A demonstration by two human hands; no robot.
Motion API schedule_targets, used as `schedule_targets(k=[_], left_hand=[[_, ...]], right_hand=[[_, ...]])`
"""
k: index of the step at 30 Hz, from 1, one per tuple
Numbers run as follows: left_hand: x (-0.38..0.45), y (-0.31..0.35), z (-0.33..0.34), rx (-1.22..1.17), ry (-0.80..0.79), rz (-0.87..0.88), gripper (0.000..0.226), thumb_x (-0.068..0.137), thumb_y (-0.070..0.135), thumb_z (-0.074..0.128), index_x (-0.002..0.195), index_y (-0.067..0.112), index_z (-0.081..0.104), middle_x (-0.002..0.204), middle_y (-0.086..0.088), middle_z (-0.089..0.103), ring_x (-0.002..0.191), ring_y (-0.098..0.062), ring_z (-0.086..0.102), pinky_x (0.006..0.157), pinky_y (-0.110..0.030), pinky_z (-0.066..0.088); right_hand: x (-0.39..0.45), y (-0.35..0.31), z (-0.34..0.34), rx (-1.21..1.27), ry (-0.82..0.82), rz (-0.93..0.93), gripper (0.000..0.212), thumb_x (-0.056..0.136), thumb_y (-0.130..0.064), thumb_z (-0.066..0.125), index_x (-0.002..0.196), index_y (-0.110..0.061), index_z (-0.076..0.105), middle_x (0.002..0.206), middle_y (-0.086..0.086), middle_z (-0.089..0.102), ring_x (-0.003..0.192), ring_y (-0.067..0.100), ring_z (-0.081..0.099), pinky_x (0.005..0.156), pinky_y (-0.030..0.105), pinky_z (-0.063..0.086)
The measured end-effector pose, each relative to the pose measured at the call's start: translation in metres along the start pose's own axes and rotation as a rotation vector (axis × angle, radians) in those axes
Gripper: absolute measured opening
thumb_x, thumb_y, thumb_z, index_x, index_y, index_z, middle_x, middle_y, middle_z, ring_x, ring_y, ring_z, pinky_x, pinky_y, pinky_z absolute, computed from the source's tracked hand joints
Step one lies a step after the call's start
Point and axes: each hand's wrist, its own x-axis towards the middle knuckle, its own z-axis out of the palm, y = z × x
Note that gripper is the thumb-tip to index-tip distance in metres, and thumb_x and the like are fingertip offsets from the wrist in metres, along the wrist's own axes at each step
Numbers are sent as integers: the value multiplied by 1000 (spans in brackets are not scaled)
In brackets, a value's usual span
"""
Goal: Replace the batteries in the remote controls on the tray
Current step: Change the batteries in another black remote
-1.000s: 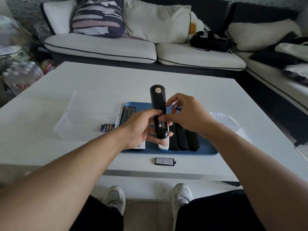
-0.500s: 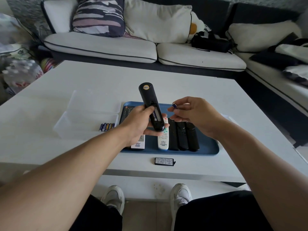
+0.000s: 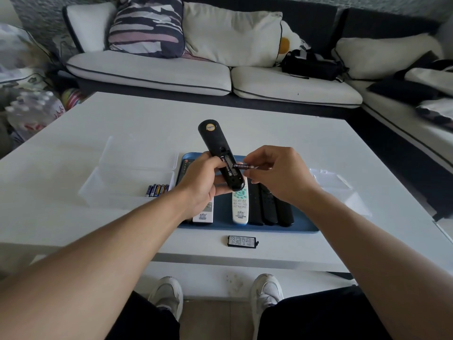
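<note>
Left hand (image 3: 199, 182) is wrapped around the black remote (image 3: 220, 155), back side up and compartment open, above the blue tray (image 3: 282, 228). Right hand (image 3: 277, 177) pinches a battery (image 3: 242, 166) just beside that compartment.

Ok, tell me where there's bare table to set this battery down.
Bare white table lies beyond the blue tray, toward the sofa, and along the near edge either side of the battery cover. The tray itself is crowded with remotes; the clear box sits left of it.

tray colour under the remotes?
Blue tray, clearest in the head view along its near edge.
</note>
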Motion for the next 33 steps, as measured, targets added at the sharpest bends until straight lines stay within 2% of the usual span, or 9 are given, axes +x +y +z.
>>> schedule_targets(k=[4,12,16,19,22,24,28,30,33], left_hand=[[0,-1,-1,-11,-19,1,16,101,2,42,101,7,58,78,-10,75,73,-30,72,83,-54,61],[0,0,-1,2,-36,1,19,100,3,43,111,6,58,81,-8,76,71,-27,74,79,-51,62],[0,0,-2,-9,-33,2,18,102,5,43,110,7,58,89,-13,75,79,-34,74,80,-51,62],[0,0,-4,-41,-37,-11,20,103,6,39,114,8,56,99,-18,75,89,-40,73,81,-51,61],[-1,0,-6,-68,-45,-22,22,103,7,38,117,7,55,105,-20,74,87,-39,73,79,-49,62],[0,0,-6,-75,-41,-28,25,103,7,37,120,6,55,104,-20,75,84,-37,74,77,-48,62],[0,-1,-6,-52,-42,-37,24,104,7,39,121,5,55,100,-17,76,87,-36,75,78,-49,62],[0,-1,-5,-34,-43,-44,23,104,8,41,121,4,56,97,-15,77,86,-35,75,77,-48,62],[0,-1,-3,-5,-57,-58,24,104,9,42,121,5,58,89,-11,77,82,-34,76,71,-43,63]], right_hand=[[-1,-1,0,-15,10,6,13,80,-16,83,87,-22,74,78,-8,76,68,3,71,57,11,48],[-3,-1,1,-47,7,0,15,78,-16,85,88,-22,76,77,-10,75,65,-3,67,55,5,43],[-1,-2,-1,-185,-9,-45,22,89,-20,74,110,-28,76,83,-15,69,73,2,64,62,6,43],[0,-4,-5,-265,-50,-33,24,97,-19,59,109,-33,74,80,-14,64,78,18,66,72,30,53],[2,-2,-10,-79,-34,77,5,93,-21,66,95,-26,67,77,-9,73,75,22,71,78,42,59],[1,-1,-12,81,-48,119,8,91,-21,71,94,-19,64,85,-2,77,81,24,73,81,43,61],[0,-1,-10,157,-33,67,10,87,-16,77,93,-18,69,86,-5,75,77,13,67,74,31,57],[0,-3,-9,241,-45,33,18,88,-11,75,104,-19,69,79,-5,73,74,10,64,72,27,54],[-1,-6,-8,353,-107,39,26,92,-9,70,115,-21,66,85,4,76,75,13,65,69,23,52]])
